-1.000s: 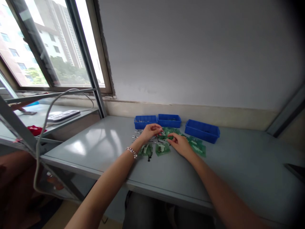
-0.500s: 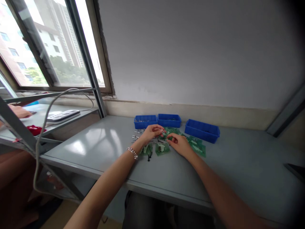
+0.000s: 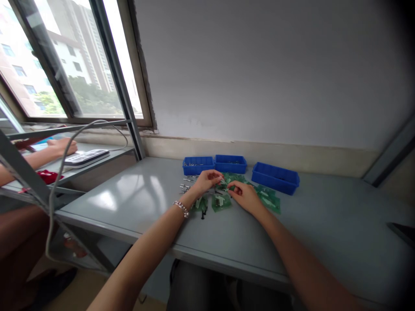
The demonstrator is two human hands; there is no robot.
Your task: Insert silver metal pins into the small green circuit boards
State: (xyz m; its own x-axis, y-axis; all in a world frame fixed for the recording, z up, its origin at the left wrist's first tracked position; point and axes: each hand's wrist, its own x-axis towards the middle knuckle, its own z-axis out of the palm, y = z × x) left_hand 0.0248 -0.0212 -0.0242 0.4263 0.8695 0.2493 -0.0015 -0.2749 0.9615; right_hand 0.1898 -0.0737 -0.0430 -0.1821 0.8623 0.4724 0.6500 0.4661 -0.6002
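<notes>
My left hand (image 3: 207, 180), a beaded bracelet (image 3: 181, 209) on its wrist, is closed in a pinch over the middle of the desk. Just to its right, my right hand (image 3: 242, 194) is also pinched closed. A small pale piece shows between the fingertips against green plastic; its kind is too small to tell. Under and behind the hands lie green plastic bags (image 3: 269, 199) with pale parts inside. One small green bag (image 3: 221, 202) lies flat in front. Metal rods (image 3: 185, 187) are spread left of my left hand, and black screws (image 3: 203, 214) lie nearer the desk edge.
Along the wall stand a left blue bin (image 3: 198, 165) with metal parts, a middle blue bin (image 3: 231, 165) and a right blue bin (image 3: 275, 178). On the neighbouring desk are another person's hand (image 3: 63, 147), a white device (image 3: 87, 158) and a red cloth (image 3: 48, 176). A cable (image 3: 52, 203) hangs at the frame.
My hands stay almost in place, with only slight finger movement. At the left, the other person's hand has moved right, closer to the white device.
</notes>
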